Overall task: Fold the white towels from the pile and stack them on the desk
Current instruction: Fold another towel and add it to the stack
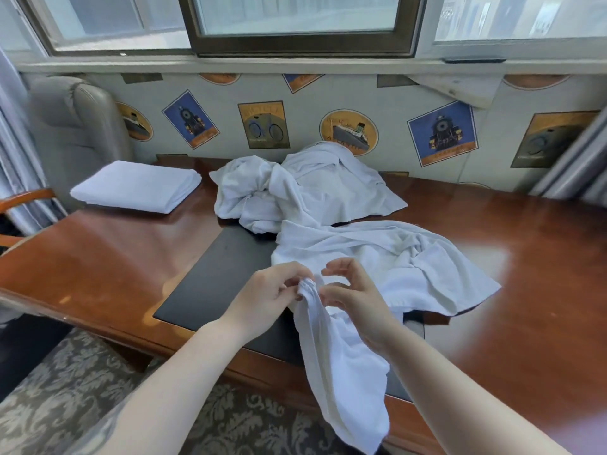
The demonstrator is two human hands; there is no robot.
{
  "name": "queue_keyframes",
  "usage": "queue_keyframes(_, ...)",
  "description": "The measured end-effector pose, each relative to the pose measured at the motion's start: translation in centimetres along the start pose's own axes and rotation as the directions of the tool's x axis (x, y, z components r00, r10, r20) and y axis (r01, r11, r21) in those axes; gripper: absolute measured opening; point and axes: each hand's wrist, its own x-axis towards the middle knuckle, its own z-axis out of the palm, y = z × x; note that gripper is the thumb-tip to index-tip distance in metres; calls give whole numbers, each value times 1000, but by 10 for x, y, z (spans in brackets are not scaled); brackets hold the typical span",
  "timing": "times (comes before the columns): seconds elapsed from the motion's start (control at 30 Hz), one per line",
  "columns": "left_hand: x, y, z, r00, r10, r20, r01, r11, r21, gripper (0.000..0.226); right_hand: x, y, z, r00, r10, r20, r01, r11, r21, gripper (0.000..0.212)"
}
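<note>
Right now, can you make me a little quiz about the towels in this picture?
1. True or false: the folded towel lies on the desk, left of the pile.
2. Which hand pinches the bunched towel edge? A left hand B right hand C neither
3. Fill in: part of the held towel hangs over the desk's front ____.

Key: 1 true. 2 A. 3 edge.

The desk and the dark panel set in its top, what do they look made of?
The desk looks like reddish wood under a glossy varnish: window light glares off it. The dark panel is matte black, perhaps leather or laminate; I cannot tell which. It reflects almost nothing.
</note>
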Motion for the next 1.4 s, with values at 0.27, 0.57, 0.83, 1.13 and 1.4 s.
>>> queue_keyframes(0.27, 8, -10, 17, 984, -106, -142, 88, 988, -129, 34, -20, 56, -2, 965, -181, -188, 43, 820, -571, 14)
queue_keyframes(0.57, 2, -25, 18, 962, -212, -174, 164, 954, -252, 16, -28, 70, -42, 790, -457, -410, -175, 473, -864, 52)
queue_keyframes(0.83, -1, -34, 35, 937, -253, -242, 192, 949, -251, 17, -55, 121, -33, 944, -159, 289, 297, 30, -954, 36)
queue_keyframes(1.13, 3, -43, 36, 907, -266, -326, 218, 960, -176, 22, -75, 121, -73, 988, 153, -16, 27, -278, -960, 42)
queue_keyframes(1.4, 6, -48, 48, 893, -298, -338, 244, 950, -195, 26, -75, 97, -82, 1000, 28, 11, 17, -229, -973, 25)
